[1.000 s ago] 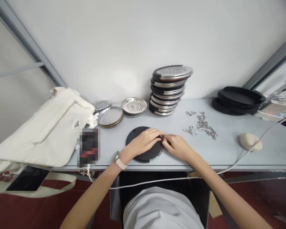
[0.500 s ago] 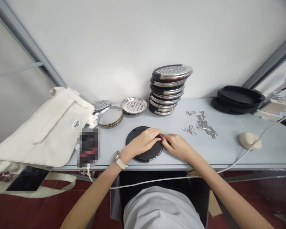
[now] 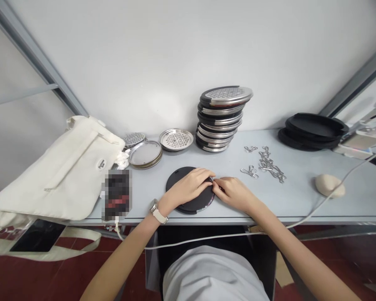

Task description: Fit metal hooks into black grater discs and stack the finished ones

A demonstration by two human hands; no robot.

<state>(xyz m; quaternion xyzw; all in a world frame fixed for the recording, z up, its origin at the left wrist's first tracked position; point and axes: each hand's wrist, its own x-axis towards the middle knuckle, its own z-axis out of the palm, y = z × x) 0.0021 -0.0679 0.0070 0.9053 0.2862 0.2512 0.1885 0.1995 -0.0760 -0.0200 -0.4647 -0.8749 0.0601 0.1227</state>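
I have the white cable (image 3: 203, 239) nearest me, slung below the front edge of the worktop (image 3: 263, 209). Just beyond that edge the black disc (image 3: 199, 203) lies flat, with a shiny strip along the right-front part of its rim. My left hand (image 3: 189, 184) reaches across its top, its fingers bent over toward the right side. My right hand (image 3: 233, 192) sits beside the disc with its fingers curled in, and both sets of fingertips meet at the rim. A bright sliver shows between them, but I cannot tell whether either hand grips it, pinches the rim or only presses there.

I read the step in hand as close fingertip work on that edge, with the left hand also steadying the disc. As I judge it, the next move calls for small, even pressure at that spot, without letting the disc slide or turn.

To the right of the hands, well apart from the disc, loose wire clips (image 3: 271, 165) lie in small groups. Farther back I have plain metal plates (image 3: 145, 154), a perforated metal plate (image 3: 176, 140), a leaning stack of metal-and-black discs (image 3: 221, 121) and, at right, black trays (image 3: 313, 130).
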